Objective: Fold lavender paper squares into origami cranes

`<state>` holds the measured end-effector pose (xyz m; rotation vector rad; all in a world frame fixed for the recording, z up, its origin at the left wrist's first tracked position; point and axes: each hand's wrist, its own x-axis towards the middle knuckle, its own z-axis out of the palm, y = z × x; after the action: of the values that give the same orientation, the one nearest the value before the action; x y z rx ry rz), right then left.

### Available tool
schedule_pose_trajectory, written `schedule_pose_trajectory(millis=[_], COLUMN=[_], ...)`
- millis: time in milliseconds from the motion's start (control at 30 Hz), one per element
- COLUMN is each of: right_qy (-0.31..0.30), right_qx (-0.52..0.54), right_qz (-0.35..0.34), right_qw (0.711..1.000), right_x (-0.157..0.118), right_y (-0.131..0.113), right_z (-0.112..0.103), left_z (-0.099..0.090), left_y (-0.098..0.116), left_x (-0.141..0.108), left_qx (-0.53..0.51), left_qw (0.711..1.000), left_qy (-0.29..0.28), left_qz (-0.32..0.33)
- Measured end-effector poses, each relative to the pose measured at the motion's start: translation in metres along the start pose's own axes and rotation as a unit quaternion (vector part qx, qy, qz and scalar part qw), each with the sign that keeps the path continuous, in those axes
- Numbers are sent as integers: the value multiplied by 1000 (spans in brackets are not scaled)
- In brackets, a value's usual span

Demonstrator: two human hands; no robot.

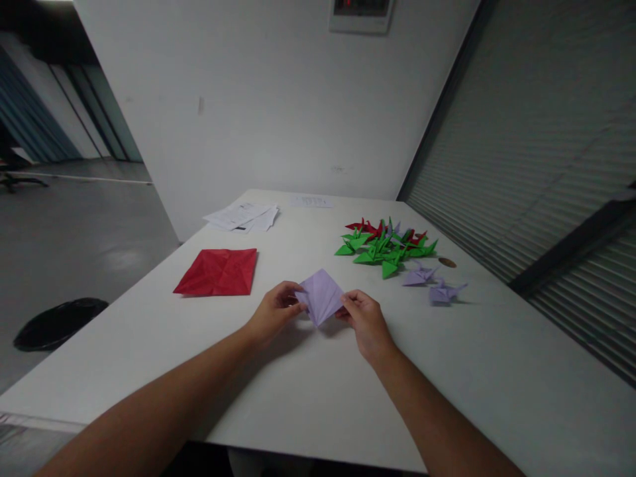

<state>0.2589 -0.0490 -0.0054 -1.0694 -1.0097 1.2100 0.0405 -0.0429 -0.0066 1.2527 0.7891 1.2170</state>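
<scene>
A creased, diamond-shaped piece of purple paper (322, 296) is held between my two hands, a little above the white table (298, 391). My left hand (279, 308) pinches its left corner between thumb and fingers. At the right corner, my right hand (365, 320) grips it the same way, thumb on top. Fold lines fan out from the paper's lower point. Some of my fingertips are hidden behind the paper.
Red creased paper (218, 271) lies at the left, with white printed sheets (243, 216) behind it. Green (380, 250), red and purple folded cranes are grouped at the right. Two purple cranes (444, 293) sit nearer, beside a brown disc (447, 262). A black bin (59, 323) stands left of the table.
</scene>
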Motion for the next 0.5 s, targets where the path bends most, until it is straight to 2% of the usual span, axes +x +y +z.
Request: schedule_pose_trajectory(millis=[267,500], right_qy=[-33,-44], right_qx=[5,21], right_qz=[22,30], right_qw=[999,998], right_x=[-4,-4], right_y=[-5,-5], right_z=[2,3], left_z=[2,-2], left_y=[5,0], left_x=[-1,1], left_qx=[-18,1], left_qw=[999,999], left_qy=[24,17], left_qz=[17,44])
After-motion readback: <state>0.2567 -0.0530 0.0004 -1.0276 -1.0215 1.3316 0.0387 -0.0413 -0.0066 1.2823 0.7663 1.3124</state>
